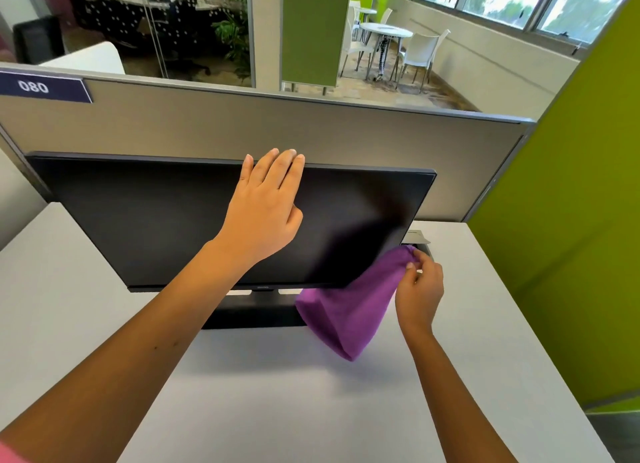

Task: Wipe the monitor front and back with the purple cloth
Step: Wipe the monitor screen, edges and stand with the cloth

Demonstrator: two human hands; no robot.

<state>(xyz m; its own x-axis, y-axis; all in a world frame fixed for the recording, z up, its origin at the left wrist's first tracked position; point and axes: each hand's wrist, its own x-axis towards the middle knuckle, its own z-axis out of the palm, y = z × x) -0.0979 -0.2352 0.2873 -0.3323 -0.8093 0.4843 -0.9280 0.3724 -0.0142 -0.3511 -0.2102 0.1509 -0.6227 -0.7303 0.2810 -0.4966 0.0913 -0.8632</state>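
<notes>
- While one monitor (166,217) is standing on the white desk (277,393), its dark screen is tilting back.
- One left hand (263,213) is resting flat, fingers straight, near the monitor's top edge.
- One right hand (420,288) is pinching one purple cloth (346,317) at the screen's lower right corner; the cloth is hanging down toward the desk.
- Monitor's back is staying hidden; its stand (256,312) is showing only partly.

This is an office: a desk (311,393) with a partition wall (277,127) labelled 080, glass-walled rooms behind, and a meeting table (386,30) with white chairs (420,52).
</notes>
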